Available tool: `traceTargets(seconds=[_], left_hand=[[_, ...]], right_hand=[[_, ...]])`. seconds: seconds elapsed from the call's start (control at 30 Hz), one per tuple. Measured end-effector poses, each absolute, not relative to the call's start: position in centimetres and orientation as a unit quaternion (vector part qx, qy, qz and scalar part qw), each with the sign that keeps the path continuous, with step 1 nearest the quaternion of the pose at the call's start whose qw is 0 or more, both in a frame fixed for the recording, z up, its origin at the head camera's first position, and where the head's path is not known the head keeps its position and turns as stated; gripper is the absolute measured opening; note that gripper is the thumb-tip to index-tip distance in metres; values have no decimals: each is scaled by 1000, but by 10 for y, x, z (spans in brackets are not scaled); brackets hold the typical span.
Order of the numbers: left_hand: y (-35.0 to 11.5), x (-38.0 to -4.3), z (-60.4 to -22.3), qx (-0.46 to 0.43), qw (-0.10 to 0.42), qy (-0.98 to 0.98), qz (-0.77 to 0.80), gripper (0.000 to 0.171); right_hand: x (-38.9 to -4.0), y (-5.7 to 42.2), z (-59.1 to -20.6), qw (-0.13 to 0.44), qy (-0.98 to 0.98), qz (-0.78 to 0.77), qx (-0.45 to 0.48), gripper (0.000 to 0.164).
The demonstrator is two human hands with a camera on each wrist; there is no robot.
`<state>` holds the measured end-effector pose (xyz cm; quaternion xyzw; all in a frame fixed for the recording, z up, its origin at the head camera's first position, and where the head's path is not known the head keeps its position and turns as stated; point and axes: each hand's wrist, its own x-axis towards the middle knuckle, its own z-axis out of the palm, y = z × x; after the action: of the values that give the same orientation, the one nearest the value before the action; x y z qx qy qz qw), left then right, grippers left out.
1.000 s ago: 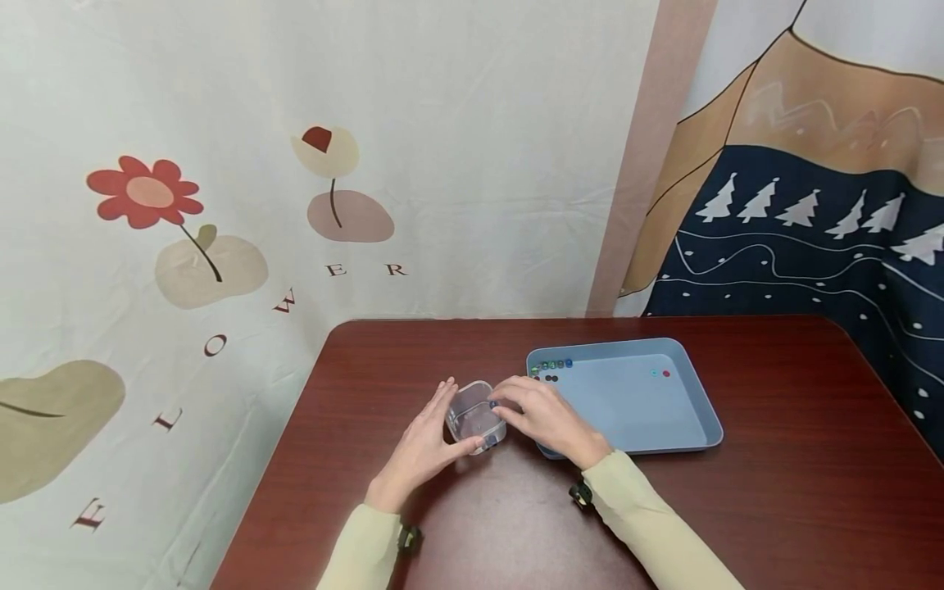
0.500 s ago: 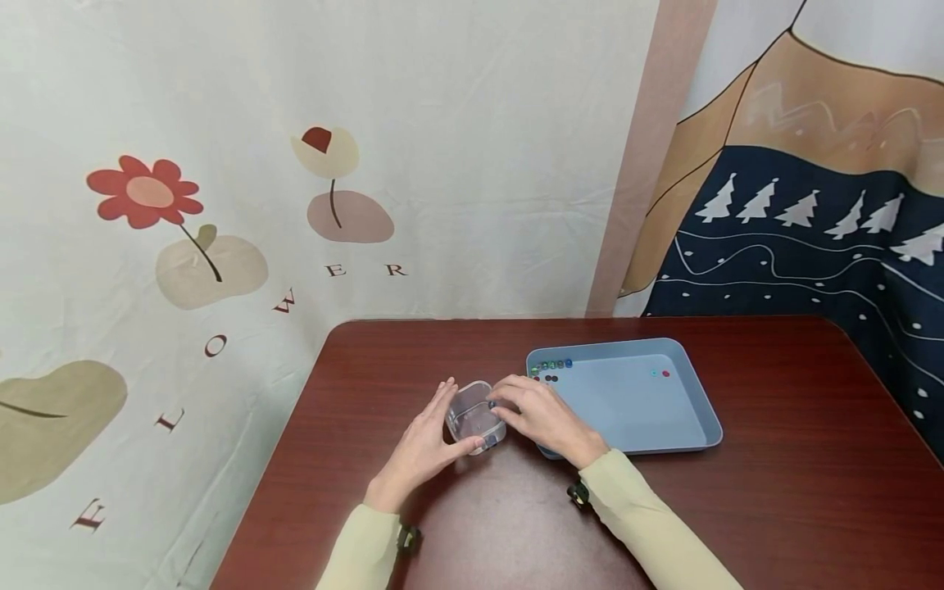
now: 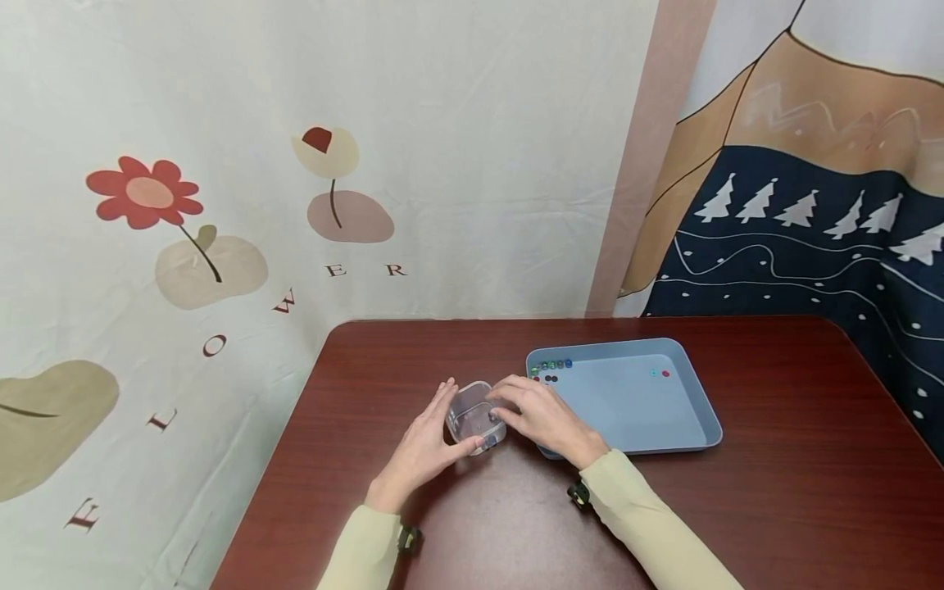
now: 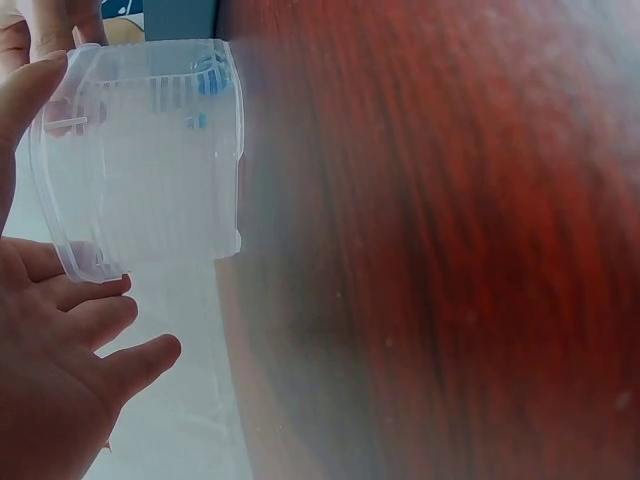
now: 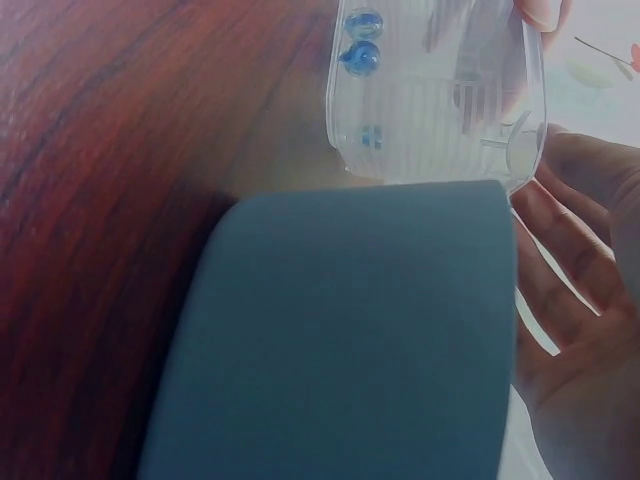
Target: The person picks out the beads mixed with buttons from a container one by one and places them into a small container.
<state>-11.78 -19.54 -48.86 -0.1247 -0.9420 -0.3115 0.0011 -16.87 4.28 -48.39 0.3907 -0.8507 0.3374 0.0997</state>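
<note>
A small clear plastic container point(image 3: 472, 419) stands on the table, its open top facing up. My left hand point(image 3: 419, 452) holds it from the left, thumb on the near side and fingers on the far side. Blue glass marbles point(image 5: 363, 57) show through its wall in the right wrist view. My right hand point(image 3: 544, 416) is bent over the container's right rim, with thumb and forefinger at the opening. Just under those fingertips a dark marble point(image 3: 492, 415) shows inside the container, apart from them as far as I can see.
A blue-grey tray point(image 3: 634, 418) lies to the right, partly under my right hand. Several green and blue marbles point(image 3: 551, 365) line its far left corner, with small dark pieces point(image 3: 551, 378) beside them. A red dot point(image 3: 666, 374) and a turquoise one point(image 3: 654, 373) show farther right.
The dark marble between my right fingertips has dropped lower into the container, and the fingers have let it go. Both hands have otherwise stayed nearly in place.
</note>
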Motion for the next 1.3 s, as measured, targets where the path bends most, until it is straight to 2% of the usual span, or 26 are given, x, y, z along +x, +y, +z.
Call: traceTargets(seconds=[0.17, 0.5, 1.07, 1.3], left_hand=[[-195, -117, -489, -125, 2, -942, -313, 99], [-196, -118, -490, -127, 7, -941, -315, 99], [-196, -118, -491, -125, 9, -942, -311, 98], [-195, -118, -491, -124, 12, -942, -313, 98]], right_hand=[[-168, 46, -483, 91, -853, 350, 376, 21], [-162, 65, -469, 116, -852, 360, 361, 25], [-163, 114, -436, 119, -881, 334, 314, 45], [-175, 134, -431, 94, -895, 309, 307, 51]])
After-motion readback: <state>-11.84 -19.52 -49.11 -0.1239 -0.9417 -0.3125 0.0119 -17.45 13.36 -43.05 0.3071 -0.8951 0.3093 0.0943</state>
